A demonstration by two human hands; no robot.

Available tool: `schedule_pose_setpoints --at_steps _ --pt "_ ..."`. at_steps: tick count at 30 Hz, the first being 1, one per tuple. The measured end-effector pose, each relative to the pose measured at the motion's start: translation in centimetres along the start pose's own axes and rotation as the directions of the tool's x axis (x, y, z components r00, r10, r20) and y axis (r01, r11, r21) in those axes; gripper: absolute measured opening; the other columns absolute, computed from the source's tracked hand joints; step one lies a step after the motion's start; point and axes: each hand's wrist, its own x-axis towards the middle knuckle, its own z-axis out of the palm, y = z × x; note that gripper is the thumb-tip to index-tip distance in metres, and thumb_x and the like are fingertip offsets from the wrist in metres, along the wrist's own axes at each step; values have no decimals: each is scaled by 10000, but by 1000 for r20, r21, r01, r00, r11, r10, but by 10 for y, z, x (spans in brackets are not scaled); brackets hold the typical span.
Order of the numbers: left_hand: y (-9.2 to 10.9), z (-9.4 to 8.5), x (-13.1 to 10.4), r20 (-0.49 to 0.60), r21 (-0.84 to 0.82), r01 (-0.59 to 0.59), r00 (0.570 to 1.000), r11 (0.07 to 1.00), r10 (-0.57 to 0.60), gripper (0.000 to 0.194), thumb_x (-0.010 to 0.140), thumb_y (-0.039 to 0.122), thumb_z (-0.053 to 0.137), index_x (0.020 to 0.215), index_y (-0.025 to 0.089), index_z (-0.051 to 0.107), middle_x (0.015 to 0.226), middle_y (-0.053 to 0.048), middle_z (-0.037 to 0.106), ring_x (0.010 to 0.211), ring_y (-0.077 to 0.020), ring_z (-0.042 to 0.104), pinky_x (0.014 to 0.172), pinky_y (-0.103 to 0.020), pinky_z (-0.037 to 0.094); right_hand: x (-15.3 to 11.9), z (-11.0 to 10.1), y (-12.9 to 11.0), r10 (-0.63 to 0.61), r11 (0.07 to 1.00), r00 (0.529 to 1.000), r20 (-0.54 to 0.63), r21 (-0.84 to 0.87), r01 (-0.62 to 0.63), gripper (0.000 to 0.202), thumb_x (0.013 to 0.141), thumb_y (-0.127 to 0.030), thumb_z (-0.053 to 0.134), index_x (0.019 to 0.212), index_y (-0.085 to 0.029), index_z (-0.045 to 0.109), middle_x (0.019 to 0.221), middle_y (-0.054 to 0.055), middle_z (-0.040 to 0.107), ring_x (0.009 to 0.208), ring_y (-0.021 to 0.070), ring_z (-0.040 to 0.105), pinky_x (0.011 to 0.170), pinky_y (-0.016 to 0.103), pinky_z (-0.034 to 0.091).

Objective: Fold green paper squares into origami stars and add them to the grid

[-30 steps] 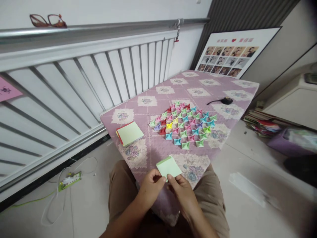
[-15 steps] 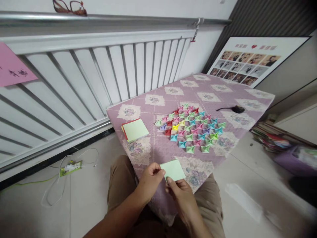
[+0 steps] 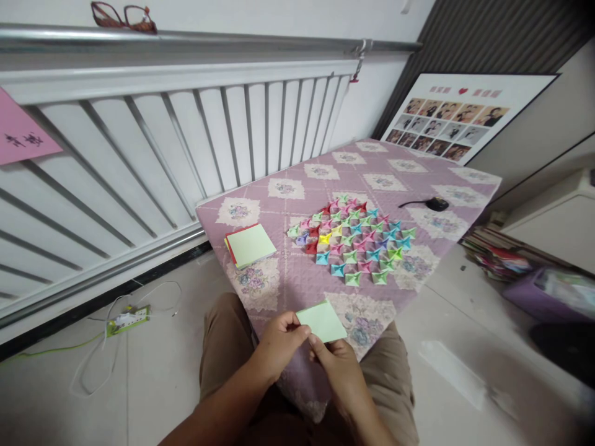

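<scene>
A pale green sheet of paper point(image 3: 322, 321) is held near the table's front corner. My left hand point(image 3: 282, 342) pinches its left edge between thumb and fingers. Along the lower edge, my right hand point(image 3: 338, 365) grips the same sheet, its thumb on top and fingers beneath. Both thumbs nearly touch. Beyond the hands, several small folded paper pieces point(image 3: 350, 240) in many colours lie in slanting rows on the floral tablecloth point(image 3: 297, 282). To their left rests a stack of paper point(image 3: 251, 245), pale green on top, with red and yellow edges showing.
A black object with a thin cord or handle point(image 3: 437, 203) lies at the table's right. Behind the table stand a white radiator point(image 3: 237, 130) and a photo board point(image 3: 446, 118). On the left floor is a power strip point(image 3: 127, 320) with cables.
The view has shifted slightly, so the table and surroundings appear a little further left. My right thumb has moved slightly up and left, nearer my left thumb.
</scene>
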Motion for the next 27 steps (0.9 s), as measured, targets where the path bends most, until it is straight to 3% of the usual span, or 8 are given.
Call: schedule_pose_setpoints --at_steps 4,8,13,17,21,27 --pt "5 -5 0 -71 -25 -7 997 1000 6 220 690 337 641 657 170 503 542 65 462 526 -81 392 551 -213 313 -2 1 -4 28 999 999 27 -42 -27 435 651 -562 682 533 -167 544 517 -7 514 526 113 404 528 249 325" --pt "5 -8 -2 -126 -31 -36 992 999 31 232 701 364 651 693 162 538 533 67 454 525 -79 390 554 -214 304 -4 3 -5 49 999 998 27 -9 -48 413 632 -556 695 570 -172 555 523 -18 515 521 112 401 530 248 326" --pt "-6 -7 -3 -116 -125 -63 992 990 48 276 751 410 612 675 170 500 514 71 423 509 -75 364 541 -217 289 -4 0 -5 23 999 1000 11 -22 -23 383 650 -540 683 620 -176 568 549 -29 505 540 116 411 539 245 330" --pt "-1 -10 1 -27 -27 -3 1000 1000 2 211 740 355 618 756 155 555 612 42 501 566 -85 424 555 -213 320 -4 -5 -6 24 998 1000 7 -51 -23 360 671 -527 657 652 -177 575 554 -31 502 545 118 413 548 246 336" --pt "15 -14 7 110 79 -4 994 997 -5 243 688 253 638 900 145 590 818 -5 602 715 -116 521 647 -222 385 -7 -7 -10 27 996 995 92 -88 -19 328 680 -501 646 669 -179 582 542 -36 494 532 113 399 537 244 327" --pt "21 -16 14 239 279 7 968 960 -76 193 672 222 637 843 135 619 764 -1 614 655 -121 522 604 -227 384 -13 -6 -15 50 992 978 200 -120 -26 344 683 -511 627 733 -171 607 544 -48 469 523 100 359 523 236 300"
